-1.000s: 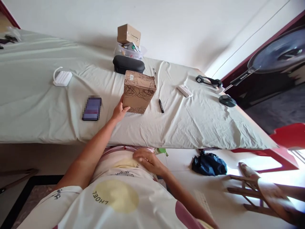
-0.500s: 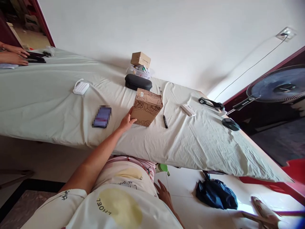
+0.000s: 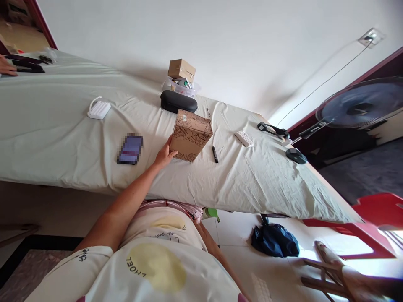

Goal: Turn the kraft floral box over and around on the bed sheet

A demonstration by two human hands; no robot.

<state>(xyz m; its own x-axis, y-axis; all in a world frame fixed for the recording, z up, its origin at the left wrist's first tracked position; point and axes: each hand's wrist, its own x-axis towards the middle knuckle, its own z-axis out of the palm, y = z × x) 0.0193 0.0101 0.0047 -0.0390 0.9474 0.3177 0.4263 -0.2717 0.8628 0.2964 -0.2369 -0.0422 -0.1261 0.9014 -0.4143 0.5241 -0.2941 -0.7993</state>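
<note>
My left hand [image 3: 165, 155] grips the near left side of a cardboard box [image 3: 190, 138] printed with dark swirling lines, thumb on the front face. The box stands tilted in view on the cloth-covered table. My right hand [image 3: 197, 221] is low at my waist, against the pink striped clothing [image 3: 185, 208]; its fingers are mostly hidden there. A black marker [image 3: 215, 154] lies just right of the box. Behind the box is a black hard case [image 3: 179, 101]. To the left lies a phone [image 3: 130, 149] with a blurred screen.
A plastic tub [image 3: 182, 86] with a small carton [image 3: 181, 69] on top stands by the wall. White power banks [image 3: 100, 110] lie left and right. A black headset [image 3: 273, 130], a mouse-like black object [image 3: 296, 156] and a fan [image 3: 352, 105] are right. Another person's hand [image 3: 6, 67] shows far left.
My right hand has moved up from beside my body to my waist. My left hand keeps its hold on the box. The whole view has shifted slightly.
</note>
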